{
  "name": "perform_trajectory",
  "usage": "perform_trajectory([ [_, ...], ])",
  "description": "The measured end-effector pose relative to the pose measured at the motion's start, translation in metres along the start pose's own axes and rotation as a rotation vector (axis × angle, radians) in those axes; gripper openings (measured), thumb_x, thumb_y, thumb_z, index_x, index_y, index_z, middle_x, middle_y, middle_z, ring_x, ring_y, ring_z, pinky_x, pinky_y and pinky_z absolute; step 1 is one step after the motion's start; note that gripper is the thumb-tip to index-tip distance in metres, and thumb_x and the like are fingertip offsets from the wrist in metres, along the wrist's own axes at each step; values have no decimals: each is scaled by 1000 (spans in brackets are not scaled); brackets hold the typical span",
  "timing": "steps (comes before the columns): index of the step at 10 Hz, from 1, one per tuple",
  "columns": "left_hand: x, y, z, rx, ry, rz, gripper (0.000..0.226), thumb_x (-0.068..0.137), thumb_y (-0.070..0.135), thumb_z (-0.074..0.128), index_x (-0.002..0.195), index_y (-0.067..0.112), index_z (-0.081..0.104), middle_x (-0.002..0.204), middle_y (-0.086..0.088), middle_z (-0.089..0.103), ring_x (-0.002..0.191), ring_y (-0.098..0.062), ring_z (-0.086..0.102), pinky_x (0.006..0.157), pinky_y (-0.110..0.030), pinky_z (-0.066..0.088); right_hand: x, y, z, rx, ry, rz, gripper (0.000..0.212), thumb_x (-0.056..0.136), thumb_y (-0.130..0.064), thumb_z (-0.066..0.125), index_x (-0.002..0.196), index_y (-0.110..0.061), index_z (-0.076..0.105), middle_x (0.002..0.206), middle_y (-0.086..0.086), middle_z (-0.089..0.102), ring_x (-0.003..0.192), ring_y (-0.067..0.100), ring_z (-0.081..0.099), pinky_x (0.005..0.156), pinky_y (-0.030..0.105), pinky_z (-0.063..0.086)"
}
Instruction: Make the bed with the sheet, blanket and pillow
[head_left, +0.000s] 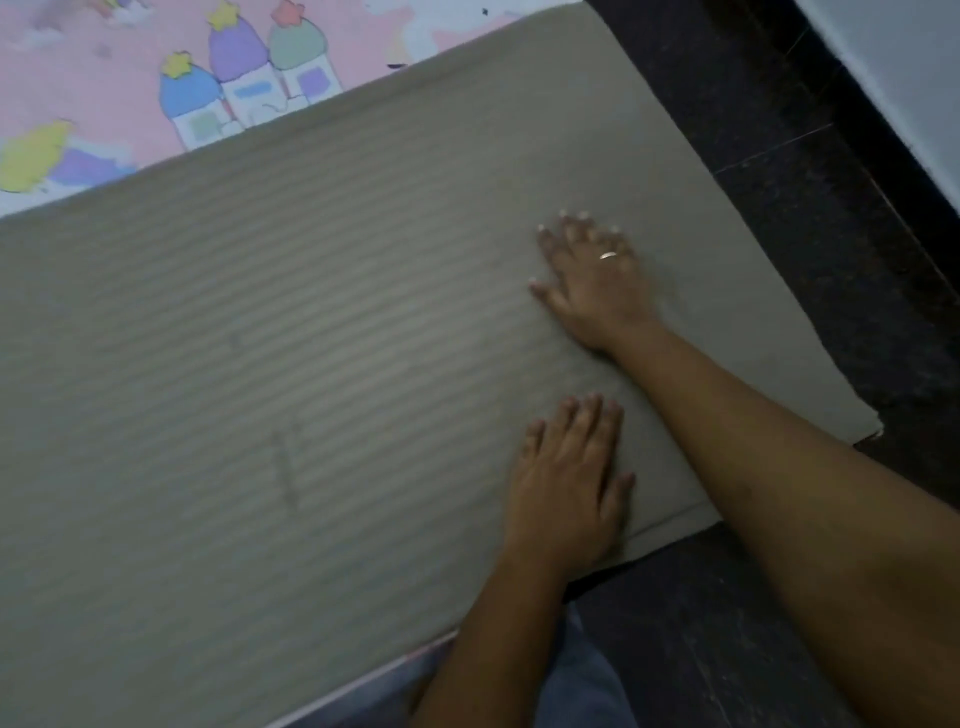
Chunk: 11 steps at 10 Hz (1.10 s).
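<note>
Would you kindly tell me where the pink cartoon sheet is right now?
In the head view the pink sheet shows at the upper left, beyond the far edge of the grey striped blanket.

Home bedroom: pink cartoon-print sheet (104, 62) beneath a grey ribbed blanket (311, 338), beside a dark tiled floor (779, 130) and white wall (909, 78).

Grey-beige striped blanket (311, 364) over pink cartoon-print sheet (104, 78); black floor (779, 130).
</note>
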<state>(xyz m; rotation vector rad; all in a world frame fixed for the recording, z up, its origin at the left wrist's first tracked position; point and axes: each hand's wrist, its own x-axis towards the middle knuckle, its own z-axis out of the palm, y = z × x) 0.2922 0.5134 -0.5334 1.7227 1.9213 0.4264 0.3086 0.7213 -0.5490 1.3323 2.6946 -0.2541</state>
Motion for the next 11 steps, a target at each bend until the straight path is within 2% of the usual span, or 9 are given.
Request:
perform_trajectory([
  [1,-55,-19,-25,-470,-57,-54,47,90,45,37,119,21,65,127,6,62,123,-7,52,111,-29,33,-15,-60,15,19,-21,-89,68,94,-54,23,152,-19,20,159,5,19,147,25,15,117,42,9],
  [2,-109,-60,-53,-484,287,-274,39,89,41,41,103,21,71,103,9,72,93,-7,67,82,-27,51,-63,-119,26,51,-66,-266,73,88,-59,15,151,-24,23,158,1,22,146,24,18,117,41,11],
  [3,-149,-111,-76,-300,512,-418,47,87,36,36,117,15,65,119,0,66,108,-12,59,92,-23,42,-113,-169,33,24,-91,-429,68,90,-59,24,148,-26,32,154,1,32,143,25,28,115,43,19],
  [4,-173,-148,-81,-62,403,-508,57,89,40,30,134,12,51,140,-7,50,131,-24,44,107,-42,33,-150,-202,40,8,-65,-511,64,90,-59,30,145,-27,39,150,0,41,139,25,36,113,47,25],
  [5,-201,-162,-75,185,219,-513,57,89,40,30,137,16,49,143,-7,47,132,-27,44,103,-53,35,-182,-230,43,5,-86,-555,63,91,-59,32,144,-26,41,149,-1,41,138,25,37,113,47,27],
  [8,-274,-146,-59,229,56,-581,57,99,45,10,140,21,40,144,-5,46,133,-23,33,102,-48,21,-259,-263,49,-34,-73,-519,64,89,-57,40,146,-28,36,151,-4,38,140,25,33,107,56,22],
  [9,-293,-139,-58,184,-44,-611,68,78,45,38,142,23,33,149,-3,35,132,-24,37,97,-50,28,-278,-266,48,-51,-142,-525,70,82,-64,42,142,-27,42,147,-1,44,136,24,34,107,55,18],
  [10,-306,-115,-74,121,-192,-691,80,84,44,42,151,25,1,158,6,-8,146,-20,9,106,-54,27,-301,-269,42,-49,-353,-472,68,83,-67,32,132,-26,53,137,-2,55,130,20,39,106,51,19],
  [11,-322,-82,-89,30,-331,-798,78,94,50,39,150,31,-11,157,9,-18,146,-15,-13,112,-55,11,-335,-270,10,94,-248,-455,93,85,-71,-10,134,-27,55,141,-9,51,134,12,42,109,44,30],
])
